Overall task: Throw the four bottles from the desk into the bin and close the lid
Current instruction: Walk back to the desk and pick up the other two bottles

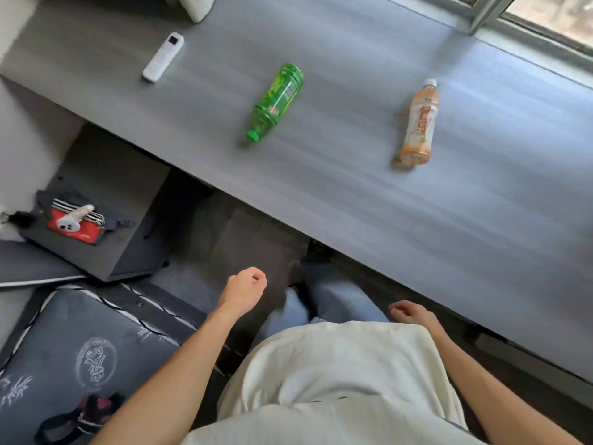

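Two bottles lie on their sides on the grey desk (pixel 353 200). The green bottle (pixel 279 99) is in the middle, cap toward me. To its right lies the orange bottle (pixel 418 123), white cap pointing away. My left hand (pixel 245 285) hangs below the desk edge, fingers loosely curled, holding nothing. My right hand (pixel 409 313) hangs near the desk's front edge beside my leg, fingers curled and empty. Both hands are well short of the bottles. No bin is in view.
A white remote (pixel 163 56) lies on the desk's left part. A dark low cabinet (pixel 106 200) with a red pouch stands at the left. A cushioned chair seat (pixel 83 358) is at lower left. A window frame (pixel 500 8) runs along the far right.
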A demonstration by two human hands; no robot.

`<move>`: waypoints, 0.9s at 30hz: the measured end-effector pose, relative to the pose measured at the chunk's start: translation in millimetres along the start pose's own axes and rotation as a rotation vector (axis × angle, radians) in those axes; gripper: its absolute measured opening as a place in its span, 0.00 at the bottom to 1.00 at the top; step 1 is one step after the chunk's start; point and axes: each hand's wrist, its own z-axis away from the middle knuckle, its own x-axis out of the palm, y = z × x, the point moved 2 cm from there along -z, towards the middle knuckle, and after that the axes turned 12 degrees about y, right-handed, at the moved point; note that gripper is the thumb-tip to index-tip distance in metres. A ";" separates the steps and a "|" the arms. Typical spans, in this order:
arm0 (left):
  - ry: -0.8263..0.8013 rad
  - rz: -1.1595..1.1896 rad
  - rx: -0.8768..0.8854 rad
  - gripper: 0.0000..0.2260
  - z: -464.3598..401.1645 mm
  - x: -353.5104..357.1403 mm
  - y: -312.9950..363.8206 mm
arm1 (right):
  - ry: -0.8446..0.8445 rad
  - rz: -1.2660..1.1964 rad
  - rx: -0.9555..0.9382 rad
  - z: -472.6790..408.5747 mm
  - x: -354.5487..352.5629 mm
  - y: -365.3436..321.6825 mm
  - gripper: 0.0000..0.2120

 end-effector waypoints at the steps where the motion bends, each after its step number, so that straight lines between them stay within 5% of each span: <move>1: -0.005 -0.014 0.003 0.08 -4.8 -3.5 4.7 | 0.017 -0.006 -0.013 -7.1 -5.3 -10.7 0.12; 7: 0.066 0.022 0.070 0.09 -47.6 -38.5 64.8 | 0.142 -0.256 -0.105 -45.6 -58.7 -88.2 0.10; 16: 0.354 0.146 0.304 0.10 -147.8 -117.4 224.7 | 0.628 -0.500 -0.184 -111.4 -178.5 -210.9 0.17; 20: 0.505 0.113 0.391 0.18 -189.9 -143.5 271.5 | 0.769 -0.456 -0.132 -151.4 -205.1 -241.2 0.28; 27: 0.509 0.008 0.340 0.37 -249.5 -146.2 300.2 | 0.730 -0.390 0.028 -209.7 -200.7 -259.6 0.42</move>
